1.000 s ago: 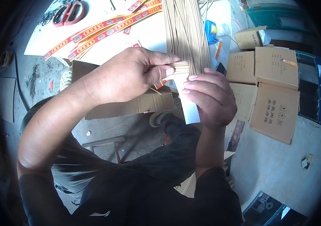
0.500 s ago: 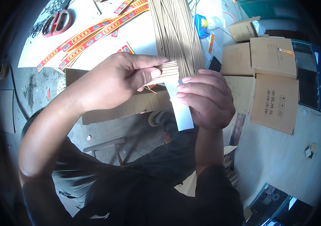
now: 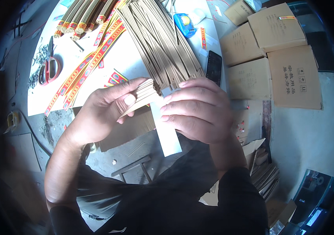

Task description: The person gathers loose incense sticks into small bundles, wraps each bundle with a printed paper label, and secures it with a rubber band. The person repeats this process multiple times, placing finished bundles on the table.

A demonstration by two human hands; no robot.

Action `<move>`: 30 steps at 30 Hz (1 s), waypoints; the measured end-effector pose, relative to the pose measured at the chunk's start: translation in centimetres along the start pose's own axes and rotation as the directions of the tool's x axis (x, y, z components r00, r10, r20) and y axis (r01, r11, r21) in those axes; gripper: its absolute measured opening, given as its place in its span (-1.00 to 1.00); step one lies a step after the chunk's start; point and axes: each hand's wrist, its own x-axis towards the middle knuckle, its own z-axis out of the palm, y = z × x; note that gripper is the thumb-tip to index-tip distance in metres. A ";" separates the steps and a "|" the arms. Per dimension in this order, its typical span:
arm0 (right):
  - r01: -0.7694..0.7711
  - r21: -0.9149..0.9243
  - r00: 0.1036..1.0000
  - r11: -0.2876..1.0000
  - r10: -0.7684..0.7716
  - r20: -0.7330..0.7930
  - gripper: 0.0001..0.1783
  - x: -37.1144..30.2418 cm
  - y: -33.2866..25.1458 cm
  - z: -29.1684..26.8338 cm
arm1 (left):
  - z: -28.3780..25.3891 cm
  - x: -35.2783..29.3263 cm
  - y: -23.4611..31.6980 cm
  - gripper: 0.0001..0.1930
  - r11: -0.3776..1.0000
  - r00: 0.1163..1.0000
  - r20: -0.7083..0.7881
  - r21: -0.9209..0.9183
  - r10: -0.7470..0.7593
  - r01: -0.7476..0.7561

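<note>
Tan sticks point(image 3: 142, 96), a small bunch, sit pinched between the thumb and fingers of my left hand point(image 3: 102, 113), by the near edge of the white table point(image 3: 131, 58). My right hand point(image 3: 202, 109), close beside it, grips a white strip point(image 3: 168, 137) (its lower end sticks out below my fingers). Beyond lies a larger stick pile point(image 3: 159, 43).

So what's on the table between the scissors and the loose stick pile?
Long red-yellow strips lie between the scissors and the loose stick pile, with white tabletop showing on both sides of them, in the head view.
</note>
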 end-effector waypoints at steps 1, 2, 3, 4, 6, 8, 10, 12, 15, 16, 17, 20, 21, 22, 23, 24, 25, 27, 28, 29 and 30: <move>-0.008 0.005 1.000 1.000 0.008 0.006 -0.95 0.1 -0.1 -0.1 | 0.0 0.0 0.1 -0.56 1.000 1.000 0.005 0.008 -0.013 0.013; -0.010 0.005 1.000 1.000 0.010 -0.014 -0.93 0.0 -0.2 0.1 | 0.0 0.0 0.1 -0.56 0.999 0.999 0.004 -0.019 -0.038 0.038; -0.006 0.020 1.000 1.000 0.006 -0.018 -0.93 -0.1 -0.3 0.1 | 0.1 0.0 0.2 -0.56 0.998 0.998 0.004 -0.018 -0.055 0.055; -0.001 0.034 1.000 0.999 0.002 -0.023 -0.92 -0.2 -0.3 0.0 | 0.1 0.0 0.3 -0.56 0.997 0.997 0.004 -0.018 -0.071 0.071; 0.004 0.056 1.000 0.998 -0.002 -0.027 -0.91 -0.3 -0.3 0.0 | 0.1 0.0 0.1 -0.55 0.997 0.997 0.009 -0.028 -0.078 0.078; 0.004 0.071 1.000 0.997 -0.002 -0.025 -0.90 -0.4 -0.3 -0.1 | 0.1 0.0 0.0 -0.55 0.996 0.997 0.016 -0.037 -0.079 0.080; 0.009 0.074 0.999 0.997 -0.007 -0.033 -0.91 -0.5 -0.3 -0.1 | -0.1 -0.1 0.0 -0.53 0.995 0.995 0.023 -0.030 -0.099 0.100; 0.014 0.078 0.999 0.997 -0.011 -0.037 -0.91 -0.6 -0.4 -0.1 | 0.0 -0.1 -0.1 -0.52 0.996 0.996 0.011 -0.026 -0.088 0.088; 0.017 0.086 0.999 0.996 -0.014 -0.042 -0.91 -0.7 -0.4 -0.1 | 0.1 -0.2 -0.1 -0.52 0.996 0.996 0.007 -0.022 -0.089 0.089; 0.018 0.089 0.999 0.996 -0.013 -0.046 -0.92 -0.7 -0.4 -0.1 | 0.1 -0.2 -0.1 -0.52 0.995 0.996 0.006 -0.021 -0.093 0.093; 0.018 0.092 0.999 0.996 -0.013 -0.049 -0.92 -0.7 -0.4 -0.1 | 0.0 -0.2 -0.2 -0.52 0.995 0.996 0.005 -0.023 -0.092 0.092; 0.016 0.093 0.998 0.995 -0.011 -0.054 -0.92 -0.7 -0.5 0.0 | 0.0 -0.3 -0.1 -0.53 0.996 0.996 -0.002 -0.022 -0.087 0.087; 0.016 0.088 0.999 0.996 -0.011 -0.048 -0.93 -0.7 -0.5 0.0 | 0.1 -0.2 -0.1 -0.53 0.996 0.996 -0.005 -0.016 -0.084 0.084; 0.015 0.083 0.999 0.996 -0.012 -0.041 -0.93 -0.7 -0.5 0.0 | 0.1 -0.2 -0.1 -0.53 0.997 0.997 -0.008 -0.011 -0.082 0.082; 0.015 0.078 0.999 0.997 -0.013 -0.034 -0.93 -0.8 -0.5 0.0 | 0.1 -0.2 0.0 -0.53 0.997 0.997 0.001 -0.010 -0.080 0.080; 0.014 0.077 0.999 0.997 -0.012 -0.031 -0.93 -0.8 -0.5 -0.1 | 0.0 -0.1 0.1 -0.52 0.997 0.997 0.012 -0.009 -0.078 0.078; 0.014 0.076 1.000 0.997 -0.012 -0.028 -0.93 -0.8 -0.5 -0.1 | 0.0 0.0 0.1 -0.52 0.997 0.997 0.022 -0.008 -0.076 0.076; 0.012 0.076 1.000 0.997 -0.010 -0.027 -0.93 -0.8 -0.6 -0.1 | -0.1 -0.1 0.1 -0.52 0.998 0.997 0.028 -0.003 -0.067 0.067; 0.011 0.076 1.000 0.997 -0.009 -0.028 -0.93 -0.9 -0.6 -0.1 | -0.1 -0.1 0.1 -0.52 0.998 0.998 0.032 0.000 -0.063 0.063; 0.010 0.076 1.000 0.997 -0.008 -0.030 -0.93 -0.9 -0.6 0.0 | 0.0 -0.1 0.1 -0.52 0.998 0.997 0.027 -0.004 -0.068 0.068; 0.009 0.078 0.999 0.997 -0.007 -0.032 -0.93 -0.9 -0.6 0.0 | 0.0 -0.1 0.1 -0.52 0.997 0.997 0.023 -0.007 -0.073 0.073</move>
